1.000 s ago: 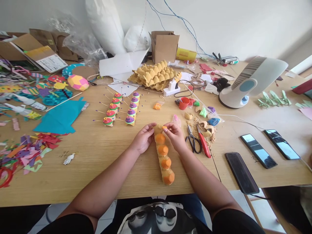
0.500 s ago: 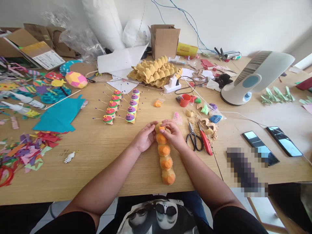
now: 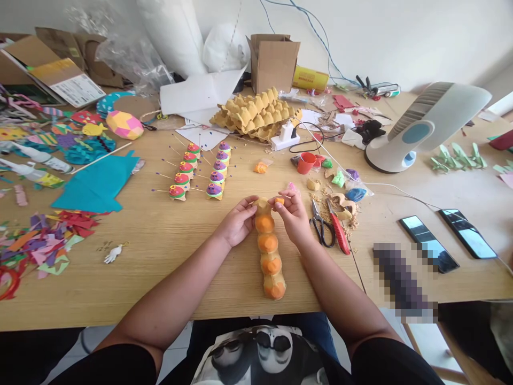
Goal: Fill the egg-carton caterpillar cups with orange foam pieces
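A strip of egg carton cups [image 3: 269,256] lies lengthwise on the table in front of me. Flattened orange clay caps sit on its nearer cups, while the farthest cup [image 3: 262,207] shows bare tan pulp. My left hand [image 3: 239,220] grips the far end of the strip from the left, thumb and fingers closed at that cup's edge. Just right of the same cup, my right hand [image 3: 295,216] pinches a small lump of orange clay [image 3: 279,201] between thumb and fingers, apart from the cup.
Two decorated carton strips with pins, one red-green [image 3: 185,174] and one purple [image 3: 217,171], stand ahead. Black scissors [image 3: 321,227] and a red-handled cutter [image 3: 339,229] lie right of my hand. Farther right are a white fan [image 3: 425,128] and phones [image 3: 428,243]. Paper scraps [image 3: 44,235] lie left.
My right hand has lifted the orange clay off the farthest cup and moved slightly right, baring that cup. My left hand stays at the strip's far end.
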`<state>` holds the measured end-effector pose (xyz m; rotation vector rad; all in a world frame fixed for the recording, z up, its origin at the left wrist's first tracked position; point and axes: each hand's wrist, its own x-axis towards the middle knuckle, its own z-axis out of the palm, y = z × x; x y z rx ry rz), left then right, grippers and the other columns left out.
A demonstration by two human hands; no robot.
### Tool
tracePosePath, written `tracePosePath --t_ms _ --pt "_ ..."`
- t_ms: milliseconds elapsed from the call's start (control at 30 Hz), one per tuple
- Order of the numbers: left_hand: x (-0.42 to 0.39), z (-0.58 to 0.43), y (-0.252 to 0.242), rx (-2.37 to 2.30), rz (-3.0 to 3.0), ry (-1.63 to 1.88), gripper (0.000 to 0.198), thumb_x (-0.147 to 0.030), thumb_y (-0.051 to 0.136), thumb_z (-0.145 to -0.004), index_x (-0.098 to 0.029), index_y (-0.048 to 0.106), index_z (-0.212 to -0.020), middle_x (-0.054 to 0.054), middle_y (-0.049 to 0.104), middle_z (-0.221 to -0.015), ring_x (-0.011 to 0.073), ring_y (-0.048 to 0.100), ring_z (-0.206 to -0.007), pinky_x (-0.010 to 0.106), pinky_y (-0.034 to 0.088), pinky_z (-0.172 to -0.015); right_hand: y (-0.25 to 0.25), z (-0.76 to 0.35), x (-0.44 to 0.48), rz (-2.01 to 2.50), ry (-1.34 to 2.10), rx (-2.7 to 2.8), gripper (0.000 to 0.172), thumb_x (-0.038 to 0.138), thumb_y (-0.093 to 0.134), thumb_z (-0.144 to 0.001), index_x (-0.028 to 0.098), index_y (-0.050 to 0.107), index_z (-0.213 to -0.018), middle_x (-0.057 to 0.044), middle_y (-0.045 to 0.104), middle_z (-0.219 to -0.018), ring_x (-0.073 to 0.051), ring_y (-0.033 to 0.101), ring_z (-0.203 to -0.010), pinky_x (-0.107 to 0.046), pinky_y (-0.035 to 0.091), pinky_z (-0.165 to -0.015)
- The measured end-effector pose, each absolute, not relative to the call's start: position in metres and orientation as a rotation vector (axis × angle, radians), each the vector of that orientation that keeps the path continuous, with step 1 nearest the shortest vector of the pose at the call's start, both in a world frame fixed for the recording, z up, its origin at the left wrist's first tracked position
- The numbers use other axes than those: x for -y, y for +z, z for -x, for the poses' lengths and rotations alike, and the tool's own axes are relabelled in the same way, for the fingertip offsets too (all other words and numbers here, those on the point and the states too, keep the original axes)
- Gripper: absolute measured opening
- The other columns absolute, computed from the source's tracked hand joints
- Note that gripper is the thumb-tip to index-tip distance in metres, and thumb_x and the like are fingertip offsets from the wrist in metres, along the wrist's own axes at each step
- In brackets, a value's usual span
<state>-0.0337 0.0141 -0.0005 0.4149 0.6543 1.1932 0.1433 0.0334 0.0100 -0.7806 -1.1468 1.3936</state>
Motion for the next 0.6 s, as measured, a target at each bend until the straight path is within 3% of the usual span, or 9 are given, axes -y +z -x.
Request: tracePosePath --t_ms 100,333,533,600 --pt "-0.0142 0.0344 -0.0020 -0.659 -0.427 1.186 0.035 -0.013 0.080 -0.080 -0.021 0.067 -0.111 0.003 0.076 -0.104 0.0153 0.072 -0.090 0.027 0.056 -0.079 0.0085 -0.1446 -0.0349 0.828 1.442 1.129 0.036 0.049 0.080 -0.082 0.025 0.069 -0.106 -0.001 0.074 -0.085 -0.015 0.067 -0.081 -0.032 0.055 -0.083" --pt "-0.0147 0.0356 -0.0044 -0.669 -0.459 1.164 0.038 -0.016 0.083 -0.079 -0.021 0.066 -0.113 0.003 0.076 -0.105 0.0162 0.071 -0.090 0.028 0.054 -0.078 0.0120 -0.1486 -0.0325 0.977 1.389 1.160 0.043 0.063 0.071 -0.084 0.020 0.070 -0.076 0.001 0.061 -0.056 -0.012 0.053 -0.054 -0.028 0.046 -0.057" --pt "-0.0140 0.0348 -0.0015 -0.658 -0.467 1.157 0.037 -0.016 0.081 -0.080 -0.021 0.066 -0.114 0.004 0.076 -0.107 0.0172 0.072 -0.093 0.029 0.056 -0.079 0.0138 -0.1446 -0.0338 0.877 1.482 1.091 0.042 0.054 0.085 -0.073 0.024 0.069 -0.099 0.000 0.073 -0.081 -0.015 0.067 -0.073 -0.032 0.057 -0.076" --pt "-0.0138 0.0346 -0.0007 -0.648 -0.467 1.156 0.036 -0.015 0.080 -0.081 -0.021 0.066 -0.114 0.005 0.076 -0.108 0.0169 0.072 -0.093 0.028 0.056 -0.078 0.0129 -0.1442 -0.0339 0.868 1.473 1.102 0.042 0.052 0.086 -0.074 0.025 0.067 -0.100 0.001 0.073 -0.081 -0.015 0.068 -0.075 -0.032 0.057 -0.075"
